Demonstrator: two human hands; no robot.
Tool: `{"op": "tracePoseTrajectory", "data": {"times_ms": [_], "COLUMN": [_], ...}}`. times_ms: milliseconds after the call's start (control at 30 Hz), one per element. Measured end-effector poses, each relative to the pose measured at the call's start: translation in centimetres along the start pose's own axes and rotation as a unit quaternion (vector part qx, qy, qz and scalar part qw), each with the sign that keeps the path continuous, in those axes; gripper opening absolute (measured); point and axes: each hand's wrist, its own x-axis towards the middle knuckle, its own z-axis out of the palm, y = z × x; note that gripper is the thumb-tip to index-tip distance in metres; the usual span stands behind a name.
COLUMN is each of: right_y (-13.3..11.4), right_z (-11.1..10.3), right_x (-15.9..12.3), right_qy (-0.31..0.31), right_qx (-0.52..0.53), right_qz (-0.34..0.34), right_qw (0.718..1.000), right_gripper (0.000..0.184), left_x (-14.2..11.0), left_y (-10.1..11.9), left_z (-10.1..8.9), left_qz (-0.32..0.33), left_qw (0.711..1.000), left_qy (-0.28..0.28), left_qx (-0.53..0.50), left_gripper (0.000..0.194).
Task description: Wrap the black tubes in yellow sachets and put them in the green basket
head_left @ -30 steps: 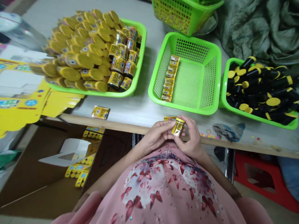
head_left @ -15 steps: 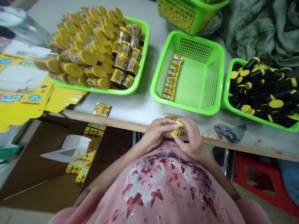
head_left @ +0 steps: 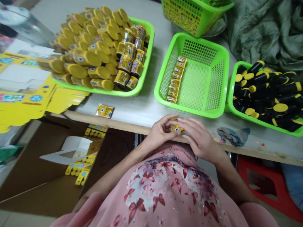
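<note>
Pinching a small yellow packet (head_left: 178,128) between the curled fingers (head_left: 169,122) of the left hand (head_left: 161,130), just over the front edge of the counter (head_left: 142,116), with narrow spacing around the packet. Reaching in from the other side: the right hand (head_left: 198,138), its fingers (head_left: 188,125) stretching out long and nearly flat, tips lying just beside the packet, with contact impossible to tell from this view. Showing just behind the left fingers: a thin yellow strip (head_left: 174,119), partly hidden.

Lying on the counter, left of the hands: a loose yellow packet (head_left: 104,111). Sitting farther along: a green tray (head_left: 148,60) piled with yellow-capped jars (head_left: 80,58), some of them labelled and standing in a cluster near its rim. Holding a single row of packets (head_left: 176,80): a green mesh basket (head_left: 191,110), directly ahead of the hands. Carrying black tubes with yellow caps (head_left: 265,91): a second green basket (head_left: 260,121), off to the right. Standing beyond these: a further green basket (head_left: 194,15), beside a crumpled grey-green cloth (head_left: 265,31).

Overhanging the counter's left end: flat yellow printed carton blanks (head_left: 23,91). Sitting below the counter edge: a brown cardboard box (head_left: 47,189) holding a white carton (head_left: 71,151) and yellow strips (head_left: 78,167). Standing on the floor at right: a red stool (head_left: 260,179).
</note>
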Motion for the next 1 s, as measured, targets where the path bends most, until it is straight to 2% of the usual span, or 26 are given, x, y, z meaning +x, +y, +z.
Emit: {"op": "tracePoseTrajectory", "data": {"times_ms": [100,167,267,300,333,400,467,533,600,633,700,767,800,867,933,1000], "right_y": [0.1,1.0,3.7,4.9,6.1,8.5,10.3,11.3,10.9,10.2,7.9,5.0,3.6,1.8,1.5,2.2], "right_z": [-2.4,-3.7,-5.2,-5.5,-5.5,-5.0,-3.9,-3.1,-3.0,-3.2,-3.9,-3.9,-3.5,-1.6,1.1,3.5], "right_x": [0.6,1.4,3.6,4.7,5.8,8.0,9.8,10.6,10.4,9.9,8.4,6.4,5.3,3.2,1.5,0.6], "right_qy": [-0.062,-0.040,0.037,0.040,0.021,-0.062,-0.152,-0.202,-0.195,-0.164,-0.063,0.014,0.011,-0.036,-0.076,-0.087], "right_qx": [-0.015,-0.019,-0.020,-0.027,-0.034,-0.041,-0.037,-0.028,-0.028,-0.033,-0.047,-0.053,-0.048,-0.073,-0.143,-0.198], "right_qz": [-0.046,-0.031,0.081,0.134,0.186,0.267,0.295,0.277,0.235,0.210,0.155,0.092,0.056,0.024,0.053,0.090], "right_qw": [0.997,0.999,0.996,0.990,0.982,0.961,0.943,0.939,0.952,0.963,0.985,0.994,0.997,0.996,0.985,0.972], "right_gripper": [0.052,0.043,0.031,0.029,0.027,0.024,0.021,0.015,0.012,0.012,0.015,0.018,0.019,0.021,0.026,0.031], "left_x": [-0.6,-0.7,-0.6,-0.4,-0.2,0.1,0.4,0.5,0.5,0.5,0.5,0.6,0.7,0.9,0.9,0.8], "left_y": [0.5,0.6,0.5,0.4,0.3,0.1,-0.1,-0.2,-0.2,-0.3,-0.4,-0.5,-0.5,-0.6,-0.6,-0.7], "left_z": [-0.6,-1.2,-2.6,-3.0,-3.4,-3.9,-4.1,-4.2,-4.2,-4.2,-4.1,-4.0,-4.0,-3.8,-3.6,-3.5], "left_qz": [-0.002,0.008,0.034,0.042,0.047,0.049,0.044,0.036,0.036,0.038,0.048,0.056,0.059,0.062,0.063,0.061], "left_qw": [0.999,0.999,0.999,0.997,0.995,0.991,0.989,0.988,0.988,0.987,0.986,0.985,0.984,0.983,0.983,0.982], "left_qy": [-0.038,-0.045,0.016,0.046,0.073,0.106,0.117,0.124,0.135,0.140,0.151,0.161,0.165,0.170,0.171,0.175], "left_qx": [-0.004,-0.003,0.031,0.043,0.054,0.066,0.074,0.078,0.071,0.064,0.046,0.026,0.017,0.003,0.003,0.026], "left_gripper": [0.065,0.065,0.056,0.051,0.045,0.038,0.034,0.033,0.032,0.031,0.028,0.026,0.026,0.026,0.027,0.029]}}
